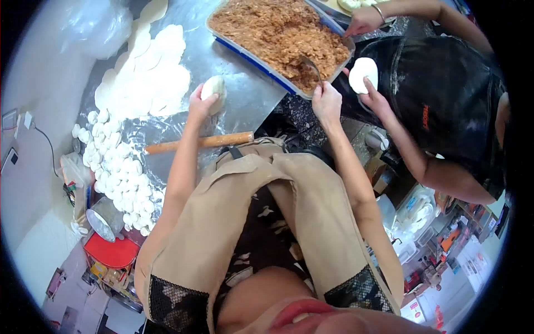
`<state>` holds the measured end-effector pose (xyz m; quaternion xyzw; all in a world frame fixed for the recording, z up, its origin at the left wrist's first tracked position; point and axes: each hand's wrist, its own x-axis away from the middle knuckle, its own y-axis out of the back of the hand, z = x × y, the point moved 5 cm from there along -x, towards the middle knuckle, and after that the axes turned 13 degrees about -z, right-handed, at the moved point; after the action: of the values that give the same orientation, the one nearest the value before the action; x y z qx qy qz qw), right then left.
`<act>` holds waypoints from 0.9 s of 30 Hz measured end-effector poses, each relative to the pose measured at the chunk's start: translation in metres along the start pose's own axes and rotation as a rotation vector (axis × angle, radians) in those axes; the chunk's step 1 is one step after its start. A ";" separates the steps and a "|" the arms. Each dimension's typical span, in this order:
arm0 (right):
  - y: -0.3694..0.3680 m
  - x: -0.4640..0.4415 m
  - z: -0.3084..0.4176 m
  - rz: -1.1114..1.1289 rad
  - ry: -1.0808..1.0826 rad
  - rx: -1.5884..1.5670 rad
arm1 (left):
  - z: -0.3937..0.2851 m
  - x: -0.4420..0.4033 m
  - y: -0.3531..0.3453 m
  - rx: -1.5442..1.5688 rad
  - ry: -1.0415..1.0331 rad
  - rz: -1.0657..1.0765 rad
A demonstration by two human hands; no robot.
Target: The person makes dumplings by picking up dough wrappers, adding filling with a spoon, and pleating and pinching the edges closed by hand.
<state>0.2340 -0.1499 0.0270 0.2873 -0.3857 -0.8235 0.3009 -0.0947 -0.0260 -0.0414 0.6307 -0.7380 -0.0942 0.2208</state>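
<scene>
Silvery bench [249,107] on my feed; left fingers [210,101] grip pale dough [216,87], right fingers [319,89] a spoon [316,70] in orange mixture [272,39].

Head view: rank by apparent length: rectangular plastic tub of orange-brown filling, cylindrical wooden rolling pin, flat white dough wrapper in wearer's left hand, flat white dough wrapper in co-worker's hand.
1. Tub
2. Rolling pin
3. Wrapper in left hand, wrapper in co-worker's hand: look alike, not ranked
</scene>
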 end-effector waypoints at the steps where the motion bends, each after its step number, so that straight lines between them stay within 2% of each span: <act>1: 0.001 0.000 0.002 0.048 0.028 0.001 | -0.006 0.008 -0.003 0.450 0.215 0.036; 2: 0.008 0.001 0.002 0.049 0.019 0.010 | -0.008 0.015 -0.009 0.897 0.436 0.072; 3: 0.019 -0.001 0.011 0.067 0.064 0.070 | -0.003 0.017 -0.013 1.171 0.600 0.129; 4: 0.028 -0.002 0.017 0.088 0.107 0.130 | -0.023 0.023 -0.015 1.413 0.615 0.306; 6: 0.039 -0.001 0.023 0.081 0.191 0.130 | -0.054 0.031 -0.019 1.660 0.553 0.444; 7: 0.040 -0.001 0.029 0.209 0.168 0.242 | -0.060 0.033 -0.025 1.657 0.566 0.455; 9: 0.030 0.001 0.036 0.437 0.177 0.418 | -0.077 0.037 -0.033 1.789 0.446 0.557; 10: 0.023 0.001 0.039 0.536 0.210 0.482 | -0.082 0.039 -0.038 1.790 0.457 0.566; 12: 0.028 -0.001 0.043 0.445 0.192 0.438 | -0.097 0.039 -0.046 1.817 0.399 0.765; 14: 0.038 -0.008 0.051 0.151 0.277 0.066 | -0.095 0.041 -0.049 1.790 0.448 0.753; 16: 0.032 -0.014 0.062 0.094 0.266 -0.069 | -0.104 0.048 -0.049 1.596 0.457 0.613; 18: 0.021 -0.018 0.072 -0.067 0.322 -0.334 | -0.119 0.053 -0.052 1.611 0.434 0.655; 20: 0.004 -0.014 0.061 -0.048 0.334 -0.316 | -0.119 0.058 -0.058 1.535 0.555 0.681; 22: 0.001 -0.008 0.045 0.065 0.334 -0.071 | -0.116 0.059 -0.061 1.470 0.605 0.650; 24: 0.013 -0.003 0.043 0.068 0.346 -0.121 | -0.102 0.060 -0.068 1.275 0.671 0.602; 26: 0.044 -0.008 0.068 -0.157 0.516 -0.217 | -0.093 0.064 -0.079 1.289 0.719 0.617; 27: 0.048 -0.014 0.082 -0.317 0.682 -0.171 | -0.081 0.064 -0.085 1.218 0.752 0.562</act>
<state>0.1987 -0.1268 0.1130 0.5744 -0.1441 -0.7464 0.3037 0.0105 -0.0932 0.0084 0.4195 -0.6673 0.6093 0.0864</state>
